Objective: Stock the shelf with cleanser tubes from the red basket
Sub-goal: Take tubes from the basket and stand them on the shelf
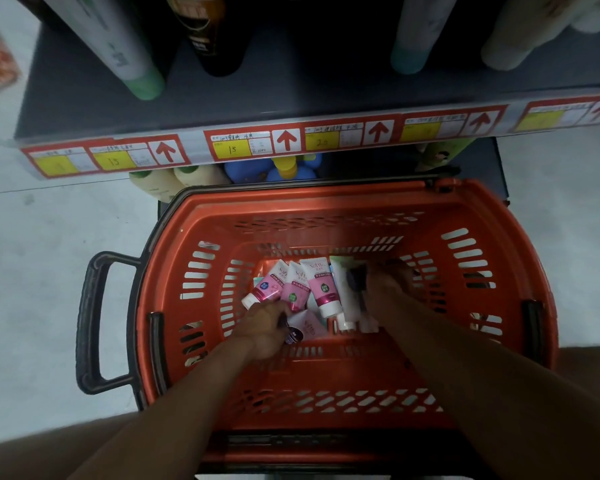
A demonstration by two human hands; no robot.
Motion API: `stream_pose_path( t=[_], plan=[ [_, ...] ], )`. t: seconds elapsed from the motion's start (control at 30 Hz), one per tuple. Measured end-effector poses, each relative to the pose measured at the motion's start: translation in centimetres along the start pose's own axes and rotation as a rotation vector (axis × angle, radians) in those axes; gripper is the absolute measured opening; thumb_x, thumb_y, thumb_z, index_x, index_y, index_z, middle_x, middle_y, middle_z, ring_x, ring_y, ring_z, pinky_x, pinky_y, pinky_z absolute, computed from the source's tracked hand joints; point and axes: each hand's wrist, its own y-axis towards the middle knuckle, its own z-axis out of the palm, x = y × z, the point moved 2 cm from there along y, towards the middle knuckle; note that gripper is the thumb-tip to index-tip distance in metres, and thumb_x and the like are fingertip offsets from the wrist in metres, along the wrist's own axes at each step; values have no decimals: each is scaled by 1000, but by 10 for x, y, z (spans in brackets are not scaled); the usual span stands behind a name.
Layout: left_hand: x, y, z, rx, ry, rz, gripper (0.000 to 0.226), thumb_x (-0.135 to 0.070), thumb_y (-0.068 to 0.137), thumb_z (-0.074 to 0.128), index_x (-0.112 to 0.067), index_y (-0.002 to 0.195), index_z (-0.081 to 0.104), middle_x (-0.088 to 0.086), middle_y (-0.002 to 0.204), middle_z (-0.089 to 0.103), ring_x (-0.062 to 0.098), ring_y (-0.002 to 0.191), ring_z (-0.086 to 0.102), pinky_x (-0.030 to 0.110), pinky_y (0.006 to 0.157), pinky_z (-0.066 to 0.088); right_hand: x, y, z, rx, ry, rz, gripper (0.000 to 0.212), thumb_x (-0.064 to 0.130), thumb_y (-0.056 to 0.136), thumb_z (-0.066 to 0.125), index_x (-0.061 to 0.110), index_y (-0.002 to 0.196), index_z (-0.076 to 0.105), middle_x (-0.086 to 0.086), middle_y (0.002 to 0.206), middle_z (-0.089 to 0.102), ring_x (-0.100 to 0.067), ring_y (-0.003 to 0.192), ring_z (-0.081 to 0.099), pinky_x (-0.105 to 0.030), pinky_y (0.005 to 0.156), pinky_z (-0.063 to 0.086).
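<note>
The red basket (174, 271) sits on the floor below the grey shelf (257, 95). Several pink and white cleanser tubes (321, 289) lie in a heap on its bottom. My left hand (265, 329) is down in the basket, its fingers closed around the cap end of a pink tube (269, 287). My right hand (388, 284) reaches in at the right of the heap, blurred, with its fingers curled over a dark-capped white tube (349, 299). Whether that hand truly grips the tube is unclear.
The shelf's front edge carries red and yellow price labels (232, 148) with arrows. Tall bottles (129, 53) stand on the shelf above. Cream and blue bottles (267, 169) stand on the lower level behind the basket. The basket's black handle (94, 323) sticks out to the left.
</note>
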Motion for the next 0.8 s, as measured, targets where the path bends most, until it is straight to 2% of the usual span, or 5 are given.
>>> stream_pose_path(
  t=[0.2,0.37,0.47,0.57,0.8],
  plan=[
    [3,-2,-4,49,-141,-114,26,-36,101,51,-46,125,47,1,136,62,29,128,55,49,110,45,-10,10,-9,42,-51,56,35,40,106,45,11,100,63,-13,86,65,-28,74,62,-33,61,51],
    [-13,-10,-16,-65,-526,-243,21,-27,108,42,-28,126,53,11,126,65,32,112,64,47,95,56,-9,-5,-21,144,-30,21,15,30,101,58,34,114,64,-10,104,64,-36,90,64,-63,69,60],
    [-22,-20,-17,-49,-914,-339,21,-26,113,38,-27,125,56,18,125,66,37,104,71,56,78,63,-2,-31,-24,274,-2,35,23,25,104,54,27,125,62,-15,108,64,-37,91,67,-56,66,61],
    [-29,-27,-18,-82,-1147,-364,21,-28,113,39,-26,118,59,17,126,69,33,96,71,43,60,60,1,-41,-30,340,-14,55,27,11,93,54,16,120,58,-20,111,59,-41,96,65,-62,77,61],
    [-48,-42,-27,-86,-1125,-231,42,-16,87,74,-18,122,50,16,108,74,29,82,70,29,57,54,-1,-49,-28,403,-163,-196,73,4,54,69,22,123,56,-19,91,65,-35,77,64,-46,58,57]
  ],
)
